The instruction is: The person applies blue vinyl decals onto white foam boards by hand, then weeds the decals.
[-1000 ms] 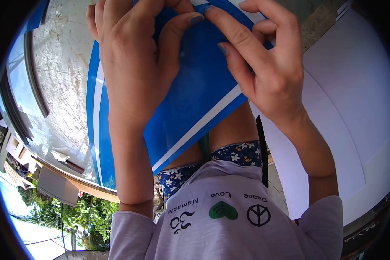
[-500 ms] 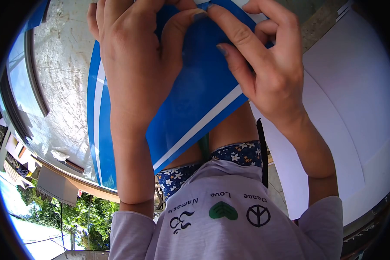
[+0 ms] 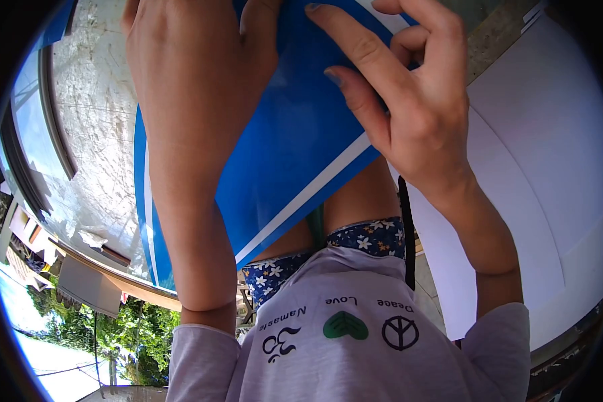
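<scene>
I hold a blue sheet [image 3: 301, 147] with a white stripe near its edge up in front of my lap. My left hand [image 3: 194, 87] grips it at the top left, thumb on the front; its fingertips run out of the frame. Gripping the upper right edge, my right hand [image 3: 409, 100] has its index and middle fingers pressed flat on the front and its other fingers curled round the edge. The sheet's top is cut off by the frame.
A second blue strip with a white line [image 3: 147, 221] lies under my left arm on a rough grey surface [image 3: 94, 120]. A large white board [image 3: 543, 167] lies at the right. Trees [image 3: 114, 335] show at the lower left.
My left hand has moved up and closer to the camera, its fingertips leaving the frame. My right fingers have spread a little on the sheet, which has hardly shifted.
</scene>
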The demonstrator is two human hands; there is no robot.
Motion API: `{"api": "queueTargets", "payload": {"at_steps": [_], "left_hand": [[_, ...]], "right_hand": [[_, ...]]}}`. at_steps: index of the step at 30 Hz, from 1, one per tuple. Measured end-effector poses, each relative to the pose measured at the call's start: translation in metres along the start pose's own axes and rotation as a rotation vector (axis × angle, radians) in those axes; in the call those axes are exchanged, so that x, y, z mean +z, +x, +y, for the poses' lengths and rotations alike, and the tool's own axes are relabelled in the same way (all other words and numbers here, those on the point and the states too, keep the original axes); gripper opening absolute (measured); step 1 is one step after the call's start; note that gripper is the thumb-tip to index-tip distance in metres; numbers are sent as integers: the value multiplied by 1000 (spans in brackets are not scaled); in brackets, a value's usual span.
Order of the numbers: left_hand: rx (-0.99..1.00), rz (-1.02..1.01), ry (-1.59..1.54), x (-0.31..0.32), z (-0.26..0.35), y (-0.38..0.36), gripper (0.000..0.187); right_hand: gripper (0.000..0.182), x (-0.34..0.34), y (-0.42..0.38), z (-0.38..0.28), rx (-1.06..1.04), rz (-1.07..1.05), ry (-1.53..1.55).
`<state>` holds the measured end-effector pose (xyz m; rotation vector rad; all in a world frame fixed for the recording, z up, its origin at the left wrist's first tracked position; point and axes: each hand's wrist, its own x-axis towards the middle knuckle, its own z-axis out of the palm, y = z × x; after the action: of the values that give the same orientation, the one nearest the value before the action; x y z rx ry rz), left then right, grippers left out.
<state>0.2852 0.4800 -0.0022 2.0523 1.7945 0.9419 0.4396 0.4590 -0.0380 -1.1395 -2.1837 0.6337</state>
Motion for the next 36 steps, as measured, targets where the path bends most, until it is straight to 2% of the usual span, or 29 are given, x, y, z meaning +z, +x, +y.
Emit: {"api": "queueTargets", "payload": {"at_steps": [1,3,6,7,10,12,15,16,19,21,24,27,29,30,32,34,35,36], "left_hand": [[-19,27,-24,1,-1,-1,8],[7,-1,-27,-2,-4,0,9],[-40,-76,-209,-5,-15,4,9],[-59,-96,-268,-6,-14,5,9],[-183,-125,-122,-12,6,9,9],[-61,-85,-18,-7,-1,4,8],[8,-80,1,-9,2,6,8],[19,-82,-5,-11,5,9,7],[-185,-198,-79,-18,14,17,7],[-227,-196,-97,-18,16,18,7],[-172,-207,-39,-18,14,16,7],[-81,-167,20,-14,4,8,9],[-111,-195,36,-14,-6,9,10],[-133,-220,36,-15,-6,9,10],[-238,-268,-10,-20,5,14,11],[-313,-295,-56,-19,-3,11,11],[-110,-275,-55,-17,-32,1,11],[91,-252,-54,-16,-47,-4,17]], "right_hand": [[40,8,0,13,-138,64,-58],[40,10,0,18,-273,126,-119],[38,-2,1,7,-206,-14,-232],[37,-5,3,2,-121,-24,-118],[35,-8,1,-5,11,-28,38],[34,-14,10,-16,60,-26,82],[34,-23,22,-22,174,-187,29],[33,-8,11,-6,0,-76,-43],[33,11,10,22,-269,73,-172],[33,10,14,19,-365,113,-233],[32,-14,21,-1,-211,-52,-221],[28,-47,28,1,168,-16,643],[27,-51,26,6,284,80,939],[27,-51,22,3,436,265,761],[28,-51,18,-8,586,458,568],[19,-46,14,-18,601,479,423],[17,-46,9,-19,607,489,374],[13,-49,-4,-14,486,335,454]]}}
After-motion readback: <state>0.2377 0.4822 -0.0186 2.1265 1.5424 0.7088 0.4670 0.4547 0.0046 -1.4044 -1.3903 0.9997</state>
